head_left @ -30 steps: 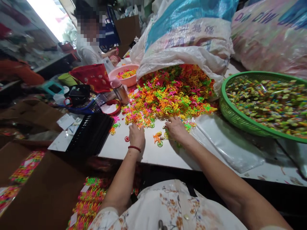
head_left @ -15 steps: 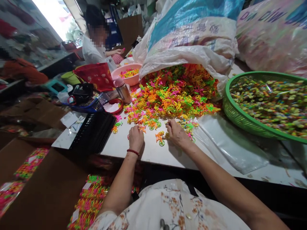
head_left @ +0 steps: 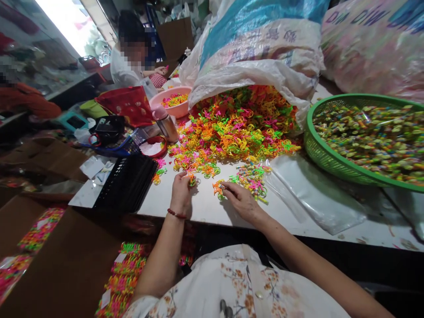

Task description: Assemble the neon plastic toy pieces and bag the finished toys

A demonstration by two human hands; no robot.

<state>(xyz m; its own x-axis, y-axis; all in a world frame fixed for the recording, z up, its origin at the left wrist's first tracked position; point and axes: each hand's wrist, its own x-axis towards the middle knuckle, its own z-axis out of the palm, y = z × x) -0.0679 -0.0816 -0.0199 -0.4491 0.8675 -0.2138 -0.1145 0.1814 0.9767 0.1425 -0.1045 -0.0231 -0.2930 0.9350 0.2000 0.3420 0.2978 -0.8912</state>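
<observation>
My left hand (head_left: 181, 190), with a dark red bead bracelet at the wrist, pinches a small orange-and-green plastic toy bicycle (head_left: 192, 179) just above the white table. Opposite it, my right hand (head_left: 241, 202) has its thumb and fingers closed at an orange-and-green toy bicycle (head_left: 217, 189); a tiny pale bit shows at the fingertips, too small to name. Just behind that hand lies a small group of mixed plastic pieces (head_left: 253, 179). Beyond both hands, a big heap of bright toy bicycles (head_left: 232, 132) spills from a white-and-blue woven sack (head_left: 258, 48).
On the right stand a green basket (head_left: 309, 132) of small wrapped pieces and clear plastic bags (head_left: 318, 194). Black trays (head_left: 127, 183), a bottle (head_left: 166, 126) and a pink basin (head_left: 155, 104) are at left. A co-worker (head_left: 127, 66) sits beyond. Cartons with packed toys stand below.
My left hand has drawn slightly left and turned, showing the toy bicycle in its fingers. My right hand has come down and left to the orange-and-green toy. The view has shifted slightly.
</observation>
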